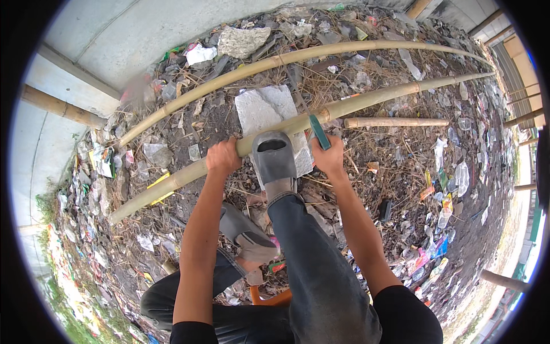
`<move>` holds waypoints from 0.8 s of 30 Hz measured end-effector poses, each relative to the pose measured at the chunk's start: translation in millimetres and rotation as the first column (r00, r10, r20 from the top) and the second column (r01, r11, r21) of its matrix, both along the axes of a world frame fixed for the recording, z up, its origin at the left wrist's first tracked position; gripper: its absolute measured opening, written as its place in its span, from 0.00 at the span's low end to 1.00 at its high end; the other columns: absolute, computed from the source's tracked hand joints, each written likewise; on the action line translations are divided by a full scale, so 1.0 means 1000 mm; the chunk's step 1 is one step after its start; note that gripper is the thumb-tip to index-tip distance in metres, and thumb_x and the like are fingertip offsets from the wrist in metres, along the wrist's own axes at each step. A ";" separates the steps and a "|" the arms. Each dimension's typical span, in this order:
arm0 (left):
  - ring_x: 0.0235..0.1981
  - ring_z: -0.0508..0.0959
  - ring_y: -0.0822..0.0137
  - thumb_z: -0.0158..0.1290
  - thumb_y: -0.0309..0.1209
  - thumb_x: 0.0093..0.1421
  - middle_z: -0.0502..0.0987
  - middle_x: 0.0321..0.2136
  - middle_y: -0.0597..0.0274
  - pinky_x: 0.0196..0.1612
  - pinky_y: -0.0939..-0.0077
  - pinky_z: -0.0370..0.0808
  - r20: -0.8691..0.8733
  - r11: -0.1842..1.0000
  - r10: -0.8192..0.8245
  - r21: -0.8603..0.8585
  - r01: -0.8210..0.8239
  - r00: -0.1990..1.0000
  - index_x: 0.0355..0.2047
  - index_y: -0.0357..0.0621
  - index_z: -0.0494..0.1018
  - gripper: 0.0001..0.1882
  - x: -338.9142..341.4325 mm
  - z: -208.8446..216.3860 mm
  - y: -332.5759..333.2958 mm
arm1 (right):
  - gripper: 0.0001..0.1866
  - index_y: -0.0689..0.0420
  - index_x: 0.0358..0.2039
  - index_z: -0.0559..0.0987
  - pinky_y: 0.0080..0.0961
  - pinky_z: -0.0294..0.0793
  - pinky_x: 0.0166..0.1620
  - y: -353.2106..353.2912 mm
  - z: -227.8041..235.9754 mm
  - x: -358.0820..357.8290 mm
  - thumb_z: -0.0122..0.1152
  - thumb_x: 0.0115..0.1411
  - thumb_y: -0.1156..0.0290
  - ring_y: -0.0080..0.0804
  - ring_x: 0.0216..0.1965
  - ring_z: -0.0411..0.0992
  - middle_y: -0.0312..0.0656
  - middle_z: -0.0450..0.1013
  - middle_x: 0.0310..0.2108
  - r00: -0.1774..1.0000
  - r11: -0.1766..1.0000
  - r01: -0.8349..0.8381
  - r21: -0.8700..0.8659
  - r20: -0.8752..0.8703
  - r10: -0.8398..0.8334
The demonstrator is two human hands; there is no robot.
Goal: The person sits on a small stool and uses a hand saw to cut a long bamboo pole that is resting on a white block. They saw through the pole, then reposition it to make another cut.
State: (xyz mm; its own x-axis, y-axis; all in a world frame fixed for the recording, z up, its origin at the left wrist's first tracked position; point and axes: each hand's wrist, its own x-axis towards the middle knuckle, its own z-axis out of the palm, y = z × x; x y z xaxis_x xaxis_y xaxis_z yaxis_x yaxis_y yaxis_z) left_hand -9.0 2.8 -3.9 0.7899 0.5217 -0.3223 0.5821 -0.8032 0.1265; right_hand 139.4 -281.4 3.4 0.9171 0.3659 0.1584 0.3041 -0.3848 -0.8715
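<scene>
A long green bamboo pole [378,103] runs from the lower left to the far right across a pale concrete slab [263,109]. My left hand [224,156] is wrapped around the pole, left of the slab. My right hand [328,156] grips the green handle of a hand saw [299,94], whose thin blade reaches away across the pole. Just beside the blade, a cut or node shows on the pole. My foot in a grey slip-on shoe [274,155] presses on the pole between my hands.
Beyond lies a second, yellowish bamboo pole [229,75]. A short bamboo piece [396,122] rests right of the saw. Litter covers the ground, with a rock [243,42] near the concrete wall [143,34]. An orange seat edge [272,299] shows beneath me.
</scene>
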 end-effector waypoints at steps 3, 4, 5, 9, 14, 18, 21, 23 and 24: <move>0.46 0.84 0.45 0.65 0.37 0.52 0.84 0.42 0.45 0.52 0.52 0.81 0.015 1.000 -0.014 -0.008 0.014 1.000 0.46 0.48 0.77 0.21 -0.011 -0.001 0.004 | 0.18 0.66 0.17 0.73 0.33 0.63 0.23 -0.015 0.018 -0.016 0.65 0.60 0.70 0.22 0.16 0.60 0.42 0.63 0.11 0.993 0.999 0.026 0.048 -0.113 -0.020; 0.46 0.84 0.45 0.65 0.38 0.51 0.84 0.42 0.45 0.52 0.52 0.81 0.029 1.000 -0.006 -0.008 0.007 1.000 0.46 0.48 0.77 0.21 -0.012 -0.001 0.005 | 0.18 0.65 0.16 0.72 0.32 0.61 0.22 -0.044 0.009 -0.034 0.63 0.61 0.71 0.20 0.17 0.60 0.38 0.63 0.11 0.996 0.999 0.012 -0.038 -0.084 -0.015; 0.46 0.84 0.45 0.66 0.38 0.51 0.84 0.42 0.45 0.52 0.51 0.81 0.043 1.000 -0.007 0.009 0.007 0.999 0.46 0.48 0.77 0.21 -0.011 0.001 0.008 | 0.18 0.64 0.16 0.72 0.31 0.59 0.21 -0.078 0.009 -0.060 0.62 0.62 0.72 0.20 0.16 0.60 0.36 0.63 0.12 0.989 0.995 0.002 -0.105 -0.145 -0.017; 0.45 0.84 0.45 0.66 0.37 0.51 0.84 0.42 0.45 0.50 0.51 0.81 0.028 1.000 0.009 0.016 -0.010 1.000 0.45 0.47 0.77 0.21 -0.014 0.002 0.002 | 0.16 0.63 0.16 0.73 0.28 0.57 0.19 -0.207 0.037 -0.180 0.62 0.60 0.76 0.18 0.15 0.60 0.37 0.64 0.11 0.990 0.990 -0.001 -0.141 -0.139 -0.019; 0.45 0.85 0.46 0.65 0.35 0.52 0.84 0.41 0.48 0.49 0.52 0.82 0.051 0.999 -0.028 0.038 0.026 0.998 0.43 0.46 0.76 0.19 -0.021 -0.002 0.004 | 0.18 0.62 0.15 0.74 0.27 0.57 0.18 -0.158 0.045 -0.123 0.61 0.63 0.74 0.15 0.16 0.62 0.33 0.65 0.11 0.970 0.994 0.001 -0.113 -0.242 -0.028; 0.46 0.84 0.45 0.65 0.35 0.52 0.84 0.43 0.47 0.51 0.53 0.81 0.019 1.000 -0.018 0.023 0.018 1.000 0.44 0.46 0.76 0.19 -0.006 0.004 -0.006 | 0.17 0.65 0.18 0.74 0.34 0.66 0.23 -0.018 0.013 0.005 0.66 0.59 0.68 0.29 0.14 0.65 0.48 0.66 0.13 1.000 0.999 -0.007 -0.046 -0.007 0.006; 0.47 0.84 0.44 0.65 0.35 0.51 0.84 0.44 0.47 0.52 0.52 0.81 -0.050 1.000 0.015 0.024 -0.014 0.999 0.43 0.46 0.77 0.19 0.000 0.011 -0.006 | 0.16 0.65 0.18 0.74 0.35 0.67 0.24 0.011 0.011 0.023 0.65 0.59 0.69 0.30 0.15 0.65 0.46 0.68 0.13 1.000 1.000 0.005 0.004 0.015 -0.005; 0.46 0.84 0.44 0.65 0.35 0.51 0.84 0.44 0.47 0.51 0.52 0.81 -0.005 0.999 0.005 0.051 -0.005 1.000 0.43 0.46 0.77 0.19 -0.007 0.008 0.000 | 0.17 0.64 0.18 0.73 0.34 0.66 0.23 -0.008 0.012 -0.004 0.64 0.59 0.69 0.29 0.15 0.64 0.45 0.67 0.12 0.998 0.999 -0.005 0.051 -0.067 0.009; 0.46 0.84 0.45 0.64 0.35 0.51 0.84 0.43 0.47 0.51 0.52 0.81 0.018 0.999 -0.008 0.052 0.008 1.000 0.43 0.46 0.77 0.19 -0.009 0.004 -0.002 | 0.17 0.64 0.17 0.74 0.33 0.66 0.23 -0.029 0.011 -0.019 0.64 0.59 0.69 0.27 0.15 0.64 0.43 0.67 0.12 0.997 1.000 0.004 0.008 -0.080 -0.003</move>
